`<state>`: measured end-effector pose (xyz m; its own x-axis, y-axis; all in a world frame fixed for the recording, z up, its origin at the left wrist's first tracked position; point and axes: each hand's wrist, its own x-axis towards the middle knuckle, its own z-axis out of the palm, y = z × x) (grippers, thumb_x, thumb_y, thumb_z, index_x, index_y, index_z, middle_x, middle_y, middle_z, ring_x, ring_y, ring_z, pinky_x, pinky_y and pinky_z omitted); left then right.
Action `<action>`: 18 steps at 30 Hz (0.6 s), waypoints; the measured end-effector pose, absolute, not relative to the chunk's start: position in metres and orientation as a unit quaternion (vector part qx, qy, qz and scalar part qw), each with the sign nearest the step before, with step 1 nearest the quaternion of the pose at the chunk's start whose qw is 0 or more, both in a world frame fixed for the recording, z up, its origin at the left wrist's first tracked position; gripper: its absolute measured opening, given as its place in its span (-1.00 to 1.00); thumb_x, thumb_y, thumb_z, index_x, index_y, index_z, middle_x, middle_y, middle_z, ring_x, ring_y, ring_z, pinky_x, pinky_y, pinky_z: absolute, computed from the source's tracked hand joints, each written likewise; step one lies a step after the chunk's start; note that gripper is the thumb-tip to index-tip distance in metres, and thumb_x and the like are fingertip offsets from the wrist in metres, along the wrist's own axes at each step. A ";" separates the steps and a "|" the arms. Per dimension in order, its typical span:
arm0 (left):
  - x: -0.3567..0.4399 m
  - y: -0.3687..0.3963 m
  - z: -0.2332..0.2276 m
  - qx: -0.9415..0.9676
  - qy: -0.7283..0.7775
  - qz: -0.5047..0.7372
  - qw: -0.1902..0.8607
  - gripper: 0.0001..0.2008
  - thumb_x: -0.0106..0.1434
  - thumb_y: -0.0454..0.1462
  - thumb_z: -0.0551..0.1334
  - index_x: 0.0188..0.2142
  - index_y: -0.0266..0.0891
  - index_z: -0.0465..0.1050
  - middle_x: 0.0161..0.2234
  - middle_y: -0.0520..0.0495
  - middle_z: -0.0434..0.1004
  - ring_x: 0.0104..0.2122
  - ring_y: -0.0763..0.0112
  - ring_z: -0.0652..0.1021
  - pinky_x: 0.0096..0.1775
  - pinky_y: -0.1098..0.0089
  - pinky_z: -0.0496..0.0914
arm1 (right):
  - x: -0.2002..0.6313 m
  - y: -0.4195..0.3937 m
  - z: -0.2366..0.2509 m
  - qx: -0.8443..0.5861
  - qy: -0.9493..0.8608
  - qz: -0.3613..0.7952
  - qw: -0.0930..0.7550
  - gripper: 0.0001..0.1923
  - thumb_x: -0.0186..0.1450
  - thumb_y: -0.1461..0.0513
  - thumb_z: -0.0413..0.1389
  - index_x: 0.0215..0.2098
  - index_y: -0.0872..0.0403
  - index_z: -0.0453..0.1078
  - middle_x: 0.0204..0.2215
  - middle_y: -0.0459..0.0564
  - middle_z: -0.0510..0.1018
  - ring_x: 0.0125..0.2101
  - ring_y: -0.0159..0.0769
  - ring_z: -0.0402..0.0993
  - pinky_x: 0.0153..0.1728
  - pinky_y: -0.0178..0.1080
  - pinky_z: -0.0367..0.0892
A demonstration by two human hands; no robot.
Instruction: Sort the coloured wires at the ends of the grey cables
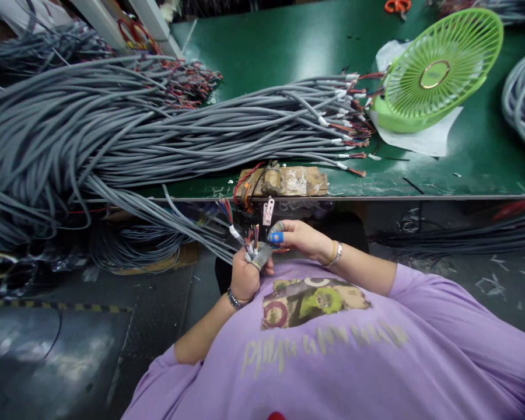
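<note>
Where hands (245, 274) (301, 238) meet: cable end (250, 238).

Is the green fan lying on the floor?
No. The fan sits on the green table, right of the grey cables.

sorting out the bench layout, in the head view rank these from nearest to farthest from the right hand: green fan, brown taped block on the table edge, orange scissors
From the right hand:
1. brown taped block, just above it on the table's front edge
2. green fan, farther up on the right side
3. orange scissors, at the far top edge
</note>
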<state>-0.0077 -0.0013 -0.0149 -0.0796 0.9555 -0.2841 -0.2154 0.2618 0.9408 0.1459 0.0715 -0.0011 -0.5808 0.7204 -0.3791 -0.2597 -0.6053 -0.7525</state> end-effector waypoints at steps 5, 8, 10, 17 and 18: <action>-0.005 -0.002 -0.014 0.336 0.541 0.518 0.570 -0.77 0.11 -0.16 0.36 -0.48 -0.27 0.42 -0.64 0.08 0.44 -0.72 0.55 0.41 -0.64 0.53 0.33 | 0.143 0.067 -0.001 -0.380 -0.350 0.792 0.325 -0.67 -0.10 0.16 0.41 -0.52 0.16 0.40 -0.60 -0.13 0.49 -0.56 -0.48 0.34 -0.46 -0.36 0.25; -0.002 -0.002 -0.012 0.318 0.544 0.549 0.549 -0.76 0.11 -0.15 0.36 -0.47 -0.27 0.42 -0.65 0.08 0.44 -0.72 0.55 0.40 -0.65 0.53 0.31 | 0.142 0.066 -0.002 -0.398 -0.366 0.775 0.325 -0.66 -0.08 0.12 0.40 -0.53 0.16 0.41 -0.61 -0.11 0.50 -0.58 -0.48 0.31 -0.50 -0.37 0.21; 0.000 -0.002 -0.010 0.300 0.546 0.564 0.541 -0.74 0.08 -0.13 0.37 -0.48 -0.27 0.41 -0.65 0.08 0.43 -0.73 0.55 0.40 -0.66 0.53 0.31 | 0.142 0.065 -0.003 -0.402 -0.372 0.769 0.329 -0.66 -0.08 0.11 0.39 -0.53 0.16 0.41 -0.59 -0.10 0.51 -0.59 -0.50 0.28 -0.51 -0.37 0.19; 0.003 0.001 -0.005 0.270 0.529 0.584 0.553 -0.72 0.06 -0.11 0.39 -0.47 -0.26 0.40 -0.66 0.08 0.43 -0.74 0.56 0.38 -0.67 0.54 0.31 | 0.149 0.074 -0.015 -0.348 -0.286 0.833 0.322 -0.62 0.00 0.01 0.35 -0.50 0.15 0.43 -0.61 -0.13 0.44 -0.60 -0.48 0.28 -0.51 -0.36 0.28; 0.003 0.002 -0.004 0.266 0.525 0.585 0.558 -0.72 0.05 -0.11 0.39 -0.47 -0.26 0.40 -0.66 0.08 0.43 -0.74 0.55 0.38 -0.68 0.54 0.30 | 0.150 0.079 -0.016 -0.353 -0.258 0.841 0.319 -0.59 0.06 -0.05 0.30 -0.48 0.15 0.44 -0.60 -0.11 0.45 -0.60 -0.47 0.30 -0.51 -0.36 0.30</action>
<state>0.0031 0.0022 -0.0036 -0.2358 0.9322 -0.2745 -0.3726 0.1741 0.9115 0.1502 0.0788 -0.0164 -0.5480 0.7180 -0.4291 -0.3543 -0.6640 -0.6585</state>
